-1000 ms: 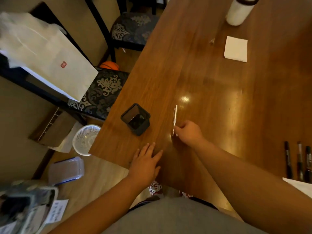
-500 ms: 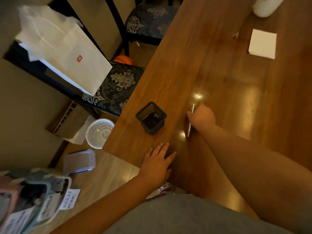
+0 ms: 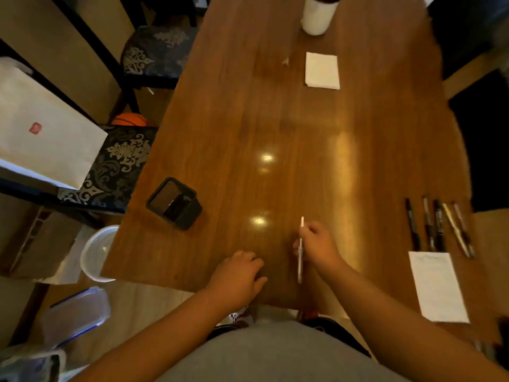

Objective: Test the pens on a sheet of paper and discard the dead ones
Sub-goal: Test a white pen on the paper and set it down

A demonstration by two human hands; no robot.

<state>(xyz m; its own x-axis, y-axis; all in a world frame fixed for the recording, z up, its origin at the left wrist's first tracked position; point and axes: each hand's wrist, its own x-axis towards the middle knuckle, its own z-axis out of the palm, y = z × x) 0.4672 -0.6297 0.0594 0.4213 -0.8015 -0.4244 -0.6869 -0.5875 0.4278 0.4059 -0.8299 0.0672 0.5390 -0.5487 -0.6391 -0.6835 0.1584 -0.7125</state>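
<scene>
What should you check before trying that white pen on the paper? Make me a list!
1. Pen held: ok. The right hand grips the white pen.
2. Paper ready: ok. The sheet of paper lies flat on the table, to the right.
3. Pen over paper: not ok. It is well left of the sheet.
4. Tip out: cannot tell, too small.
5. Left hand clear of the sheet: ok, resting at the table's near edge.
6. Other pens out of the way: ok, lined up beyond the sheet.
</scene>
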